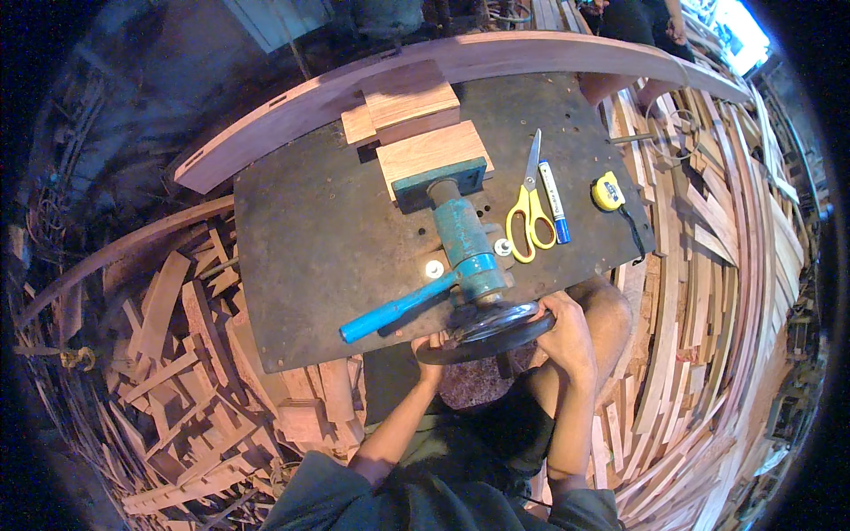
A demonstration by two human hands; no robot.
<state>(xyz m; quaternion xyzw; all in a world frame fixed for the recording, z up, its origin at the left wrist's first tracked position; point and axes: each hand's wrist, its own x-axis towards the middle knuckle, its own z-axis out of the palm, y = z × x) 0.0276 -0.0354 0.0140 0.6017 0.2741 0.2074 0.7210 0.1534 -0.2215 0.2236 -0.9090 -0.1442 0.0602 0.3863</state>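
My left hand [429,358] is closed round the left rim of a black handwheel [509,333], and my right hand [567,336] grips its right rim. The wheel sits on the near end of a blue-green screw clamp [463,232] mounted on a dark tabletop. A bright blue lever [398,308] sticks out to the clamp's left. At the far end, the clamp's flat jaw [440,184] stands against a wooden block [434,152]. Behind that block are another wooden block [412,96] and a long wooden beam [301,104] running across the table's far edge.
Right of the clamp lie yellow-handled scissors [531,221], a white marker with a blue cap [556,205] and a yellow tape measure [608,191]. Wood offcuts [190,354] are heaped at the left, long strips [682,336] at the right. Another person's hand [677,32] shows at the upper right.
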